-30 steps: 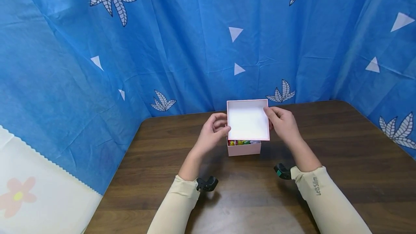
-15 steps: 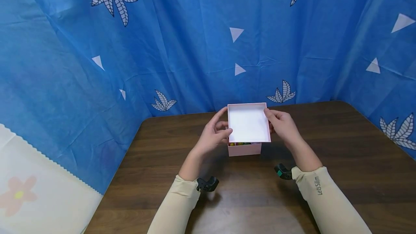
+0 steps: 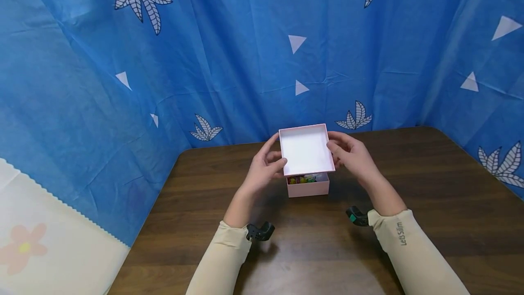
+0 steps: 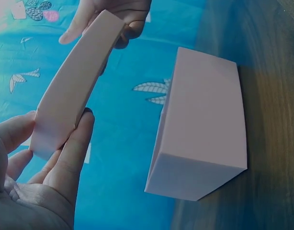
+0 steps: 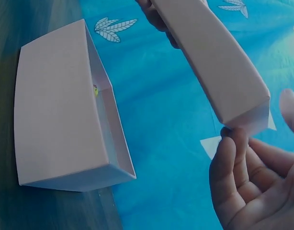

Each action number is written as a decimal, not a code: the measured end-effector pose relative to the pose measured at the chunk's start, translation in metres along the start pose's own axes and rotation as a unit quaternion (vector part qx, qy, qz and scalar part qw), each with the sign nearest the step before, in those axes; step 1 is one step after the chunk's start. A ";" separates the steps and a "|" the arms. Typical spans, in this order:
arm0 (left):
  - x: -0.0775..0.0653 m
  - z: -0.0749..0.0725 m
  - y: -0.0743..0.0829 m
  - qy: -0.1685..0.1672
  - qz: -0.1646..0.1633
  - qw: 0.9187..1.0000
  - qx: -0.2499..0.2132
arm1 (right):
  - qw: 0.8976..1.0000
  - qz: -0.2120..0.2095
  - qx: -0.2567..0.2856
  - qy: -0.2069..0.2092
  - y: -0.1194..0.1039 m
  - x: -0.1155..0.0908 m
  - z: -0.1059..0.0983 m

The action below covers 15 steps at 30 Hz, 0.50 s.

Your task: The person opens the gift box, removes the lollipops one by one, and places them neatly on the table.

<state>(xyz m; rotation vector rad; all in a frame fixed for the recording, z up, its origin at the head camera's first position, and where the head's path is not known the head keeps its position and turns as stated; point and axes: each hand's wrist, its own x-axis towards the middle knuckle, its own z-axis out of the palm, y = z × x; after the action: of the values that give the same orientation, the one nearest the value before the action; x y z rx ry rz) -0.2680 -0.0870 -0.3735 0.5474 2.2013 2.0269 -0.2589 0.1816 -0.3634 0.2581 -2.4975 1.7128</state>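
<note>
A shallow square pink box lid (image 3: 307, 150), white inside, hangs tilted over the pink box (image 3: 308, 189) in the head view. My left hand (image 3: 263, 169) pinches the lid's left side, thumb over the rim and fingers behind it. My right hand (image 3: 353, 156) is at the lid's right side. In the right wrist view its thumb (image 5: 291, 111) stands apart from the lid, while its fingertips (image 5: 227, 136) are right at the lid's lower corner. Small colourful items (image 3: 304, 179) show inside the box, partly hidden by the lid.
The box stands on a dark brown wooden table (image 3: 311, 249). A blue curtain (image 3: 245, 58) with leaf and triangle prints hangs behind the table and at its sides. A pale cloth with a flower print (image 3: 61, 231) is at the lower left.
The lid has shifted left and turned slightly; it dipped, then rose again, showing more of the box's contents. The right thumb, earlier over the lid's upper right corner, is now lower by its edge.
</note>
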 end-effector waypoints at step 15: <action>-0.001 -0.036 0.004 0.050 -0.017 0.998 -0.033 | 0.976 -0.186 -0.109 -0.031 -0.007 -0.002 0.022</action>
<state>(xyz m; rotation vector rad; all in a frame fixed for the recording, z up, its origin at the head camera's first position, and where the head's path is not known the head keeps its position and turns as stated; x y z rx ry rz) -0.2775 -0.1207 -0.3658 0.4073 2.1724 2.1452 -0.2555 0.1586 -0.3654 0.7149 -2.4533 1.2947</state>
